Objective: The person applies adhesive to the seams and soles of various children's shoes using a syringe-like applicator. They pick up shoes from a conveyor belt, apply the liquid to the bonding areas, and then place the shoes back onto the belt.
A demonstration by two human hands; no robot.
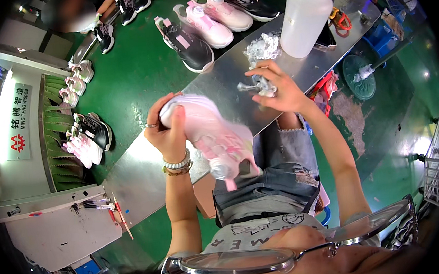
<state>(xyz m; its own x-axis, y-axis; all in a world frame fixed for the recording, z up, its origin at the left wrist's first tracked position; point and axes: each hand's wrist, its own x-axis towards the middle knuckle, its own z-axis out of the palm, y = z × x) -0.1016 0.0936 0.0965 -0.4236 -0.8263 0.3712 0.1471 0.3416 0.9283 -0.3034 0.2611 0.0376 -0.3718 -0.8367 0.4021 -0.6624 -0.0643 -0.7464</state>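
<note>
My left hand [168,133] is wrapped round the toe end of a pink sneaker [208,130], tilted over the near edge of the metal bench [138,179]. Its heel hangs toward my lap, and motion blurs it slightly. Curled fingers of my right hand [284,91] hold a crumpled grey-white rag [263,85] above the bench, apart from the shoe. Just beyond that hand lies a loose whitish crumpled heap [264,47]. A white plastic bottle [303,25] stands upright to its right.
Beyond the bench stand a black sneaker [187,44], two pink sneakers [203,25] and another black one [245,1]. Orange-handled scissors [342,20] lie past the bottle. More shoes [92,130] line the left side. Brushes [93,204] rest lower left. Another person's arm [106,6] shows at the top.
</note>
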